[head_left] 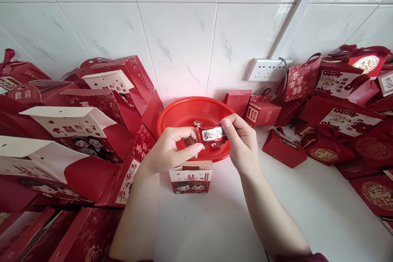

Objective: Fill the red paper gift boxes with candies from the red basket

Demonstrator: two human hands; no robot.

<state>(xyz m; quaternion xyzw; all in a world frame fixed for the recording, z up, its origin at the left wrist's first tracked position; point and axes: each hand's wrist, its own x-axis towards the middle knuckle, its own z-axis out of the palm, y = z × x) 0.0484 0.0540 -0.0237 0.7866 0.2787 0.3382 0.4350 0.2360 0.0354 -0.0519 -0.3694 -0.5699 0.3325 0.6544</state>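
A small red wrapped packet (211, 134) with a white label and dark characters is held over the basket. My right hand (242, 141) pinches its right end between thumb and fingers. At the packet's left end are the curled fingers of my left hand (170, 147), its thumb just below; their tips are partly hidden. Beneath both hands stands a red plastic mesh basket (172, 112), with a few small wrapped pieces (197, 123) visible inside. In front of the basket, a small red and white gift box (190, 180) printed with two cartoon figures stands upright, its top flaps raised.
Many red and white gift boxes (76, 131) crowd the left side. More red boxes (350, 120) are piled at the right, with smaller ones (264, 112) along the wall. A white power strip (267, 69) is against the tiled wall. The white tabletop (211, 229) shows between my arms.
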